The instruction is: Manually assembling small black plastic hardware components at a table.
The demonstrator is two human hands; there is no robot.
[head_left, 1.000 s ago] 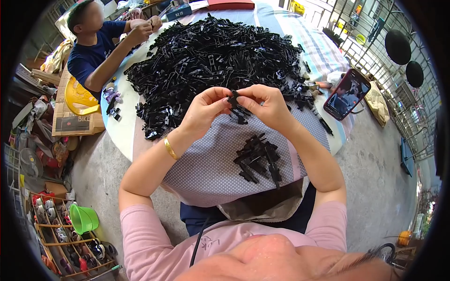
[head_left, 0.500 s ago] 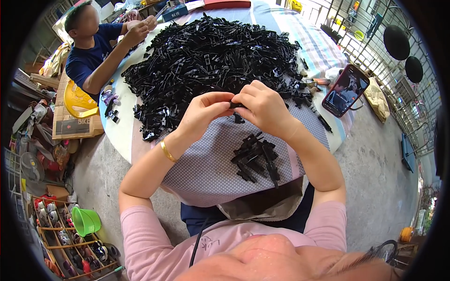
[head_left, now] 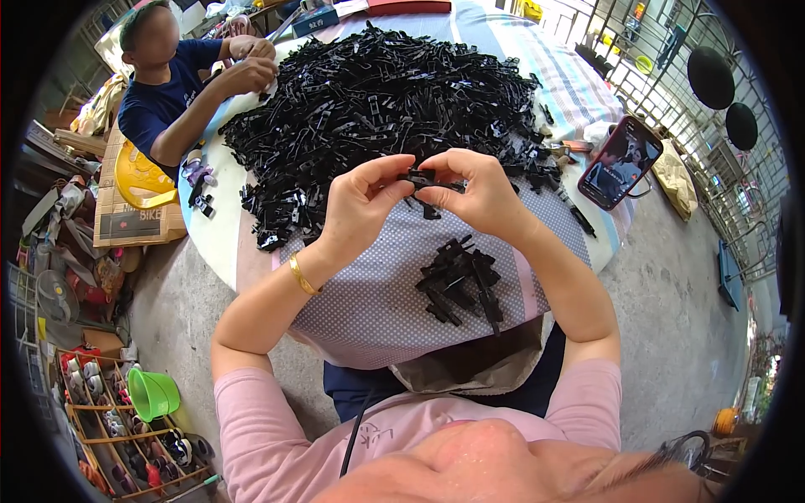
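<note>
A small black plastic clip-like part (head_left: 425, 178) is held level between my two hands, in front of the near edge of a big heap of similar black parts (head_left: 377, 105). My left hand (head_left: 356, 201) pinches its left end between thumb and fingers. The right end is in the closed thumb and fingers of my right hand (head_left: 480, 193). Fingertips hide both ends, so its exact shape cannot be made out. Nearer to me, a smaller pile of black pieces (head_left: 459, 283) lies on the dotted tablecloth (head_left: 360, 302).
A phone (head_left: 620, 163) with a lit screen stands at the table's right. Across to the left, a person in a navy shirt (head_left: 163, 117) works with both hands. An open bag (head_left: 470, 369) hangs at my lap. A green bucket (head_left: 153, 396) and shoe rack stand lower left.
My hands have moved slightly apart, showing more of the black part between them. The other person's hands have come lower, toward the heap.
</note>
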